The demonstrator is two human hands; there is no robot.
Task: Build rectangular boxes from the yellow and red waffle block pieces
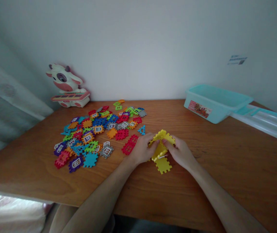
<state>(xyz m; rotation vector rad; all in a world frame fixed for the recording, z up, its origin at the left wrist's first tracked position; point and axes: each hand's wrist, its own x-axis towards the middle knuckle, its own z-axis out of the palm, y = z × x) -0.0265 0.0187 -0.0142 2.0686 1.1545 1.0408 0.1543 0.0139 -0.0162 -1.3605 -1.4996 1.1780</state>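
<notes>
Between my two hands is a group of joined yellow interlocking panels (158,151) with toothed edges, some standing at an angle to each other. My left hand (144,148) grips its left side, thumb on the inner face. On the right, my right hand (178,149) pinches the upper right panel with the thumb inside. One flat yellow panel (164,165) hangs low at the front, close to the tabletop. A red window panel (130,145) lies just left of my left hand. Some fingers of both hands are hidden behind the yellow pieces.
A wide pile of coloured interlocking panels (90,129) covers the left of the wooden table (213,181). A small blue triangle piece (142,130) lies near its edge. Behind stands a cow toy piano (67,87). A teal bin (201,105) and its clear lid (266,121) are at right.
</notes>
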